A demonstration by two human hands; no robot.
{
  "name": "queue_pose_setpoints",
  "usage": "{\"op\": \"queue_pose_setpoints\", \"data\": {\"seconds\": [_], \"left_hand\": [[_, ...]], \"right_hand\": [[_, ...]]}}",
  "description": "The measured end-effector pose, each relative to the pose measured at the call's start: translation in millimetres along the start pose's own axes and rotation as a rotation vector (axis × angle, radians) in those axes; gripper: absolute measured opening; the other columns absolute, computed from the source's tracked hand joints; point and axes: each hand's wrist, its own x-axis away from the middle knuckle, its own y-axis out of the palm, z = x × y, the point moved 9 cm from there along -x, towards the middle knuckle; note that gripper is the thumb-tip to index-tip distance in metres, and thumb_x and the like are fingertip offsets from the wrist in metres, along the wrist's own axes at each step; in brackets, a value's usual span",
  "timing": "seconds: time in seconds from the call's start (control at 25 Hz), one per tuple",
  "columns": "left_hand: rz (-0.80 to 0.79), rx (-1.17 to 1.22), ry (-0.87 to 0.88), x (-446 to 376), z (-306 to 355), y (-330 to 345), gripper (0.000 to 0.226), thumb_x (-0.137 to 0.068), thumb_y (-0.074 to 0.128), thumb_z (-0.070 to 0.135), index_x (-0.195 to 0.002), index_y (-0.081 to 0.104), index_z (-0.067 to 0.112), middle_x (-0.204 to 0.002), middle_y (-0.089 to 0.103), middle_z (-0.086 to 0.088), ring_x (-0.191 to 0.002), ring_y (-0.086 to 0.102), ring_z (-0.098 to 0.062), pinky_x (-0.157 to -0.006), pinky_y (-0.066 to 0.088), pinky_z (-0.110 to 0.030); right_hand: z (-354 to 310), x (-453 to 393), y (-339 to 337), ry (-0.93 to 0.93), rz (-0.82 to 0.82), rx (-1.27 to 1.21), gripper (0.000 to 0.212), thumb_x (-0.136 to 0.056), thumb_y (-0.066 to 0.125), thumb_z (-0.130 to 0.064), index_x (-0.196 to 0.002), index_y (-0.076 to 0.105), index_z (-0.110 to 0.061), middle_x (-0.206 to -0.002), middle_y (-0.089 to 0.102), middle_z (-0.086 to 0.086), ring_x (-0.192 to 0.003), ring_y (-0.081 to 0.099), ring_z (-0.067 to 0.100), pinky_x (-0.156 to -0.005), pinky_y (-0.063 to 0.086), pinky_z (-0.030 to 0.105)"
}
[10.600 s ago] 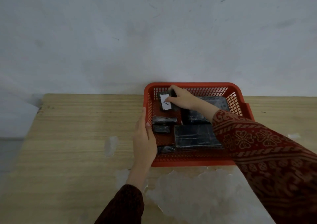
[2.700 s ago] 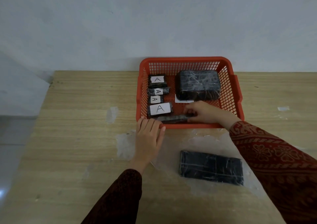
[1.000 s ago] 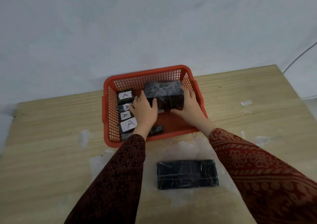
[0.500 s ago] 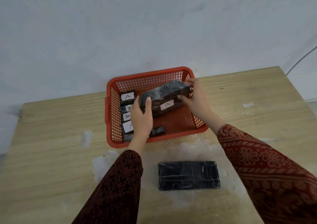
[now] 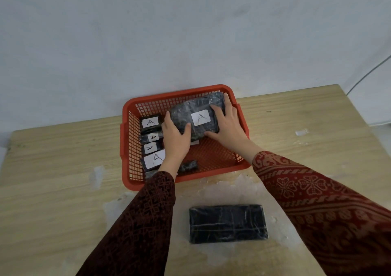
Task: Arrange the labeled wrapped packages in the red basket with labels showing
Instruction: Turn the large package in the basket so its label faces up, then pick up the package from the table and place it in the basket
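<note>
Just above the middle of the frame, a red basket (image 5: 230,165) sits on the wooden counter (image 5: 53,170), its far rim close to the pale wall (image 5: 190,32). Both hands are inside it, clasped on a large dark wrapped package (image 5: 186,117) that lies in the basket's upper right part, its white label (image 5: 201,117) marked "A" facing up. The left hand (image 5: 176,140) grips the package's lower left end, thumb over the top face and fingers along the far side. The right hand (image 5: 229,123) holds the right end, fingers spread over the top edge and thumb under the near edge. Whether the package rests on the basket floor or is held slightly tilted above it cannot be told.

Along the basket's left side runs a column of four small packages (image 5: 151,142), each with an "A" label showing. A further small dark package (image 5: 188,166) lies near the front wall, partly behind the left wrist, no label visible. Below the basket, in the lower middle of the frame, another large dark package (image 5: 227,222) lies flat on the counter, no label visible.
</note>
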Motion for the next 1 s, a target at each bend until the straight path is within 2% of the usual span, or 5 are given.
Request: {"op": "queue_pose_setpoints", "data": {"seconds": [0.12, 0.24, 0.6, 0.8, 1.0], "left_hand": [[-0.171, -0.315, 0.182, 7.9, 0.9, 27.2, 0.082, -0.093, 0.051, 0.038, -0.151, -0.005, 0.019, -0.157, -0.02, -0.012, -0.145, -0.011, -0.029, -0.114, 0.006, -0.038], [-0.258, -0.706, 0.358, 17.0, -4.3, 51.2, 0.071, -0.099, 0.034, 0.038, -0.15, -0.012, 0.017, -0.156, -0.026, -0.01, -0.142, -0.026, -0.027, -0.115, -0.007, -0.048], [-0.353, -0.951, 0.342, 12.3, 12.8, 44.7, 0.075, -0.097, 0.041, 0.032, -0.151, -0.008, 0.015, -0.158, -0.016, -0.015, -0.144, -0.018, -0.031, -0.118, -0.006, -0.05], [-0.269, -0.629, 0.568, 80.4, 75.4, 16.3, 0.054, -0.097, 0.041, 0.029, -0.147, 0.026, 0.015, -0.157, 0.018, -0.014, -0.146, 0.01, -0.029, -0.119, 0.008, -0.047], [-0.201, -0.5, 0.883, 204.5, 61.3, -6.4, 0.035, -0.093, 0.051, 0.016, -0.127, 0.056, 0.009, -0.129, 0.056, -0.011, -0.123, 0.048, -0.026, -0.106, 0.036, -0.041]], "right_hand": [[5.9, -2.8, 21.0, 0.04, -0.148, 0.002, 0.08, -0.087, 0.056, -0.047, -0.147, 0.017, -0.012, -0.158, -0.004, 0.021, -0.143, 0.0, 0.042, -0.116, 0.013, 0.055], [6.2, -4.1, 27.5, 0.017, -0.182, 0.071, 0.074, -0.093, 0.043, -0.049, -0.148, 0.011, -0.011, -0.158, -0.002, 0.021, -0.145, -0.008, 0.037, -0.119, 0.007, 0.051], [-18.1, 64.7, -4.0, -0.152, -0.086, 0.06, 0.049, -0.092, 0.052, -0.019, -0.139, 0.04, -0.012, -0.151, 0.031, 0.016, -0.142, 0.022, 0.032, -0.117, 0.022, 0.046], [-32.7, 179.7, -25.1, -0.336, 0.054, -0.073, 0.03, -0.087, 0.057, -0.004, -0.116, 0.06, -0.012, -0.128, 0.056, 0.016, -0.125, 0.047, 0.032, -0.103, 0.039, 0.042], [5.2, 270.3, 17.3, -0.272, -0.175, 0.081, 0.052, -0.084, 0.063, -0.042, -0.13, 0.049, -0.024, -0.145, 0.041, 0.013, -0.139, 0.029, 0.035, -0.11, 0.033, 0.052]]}}
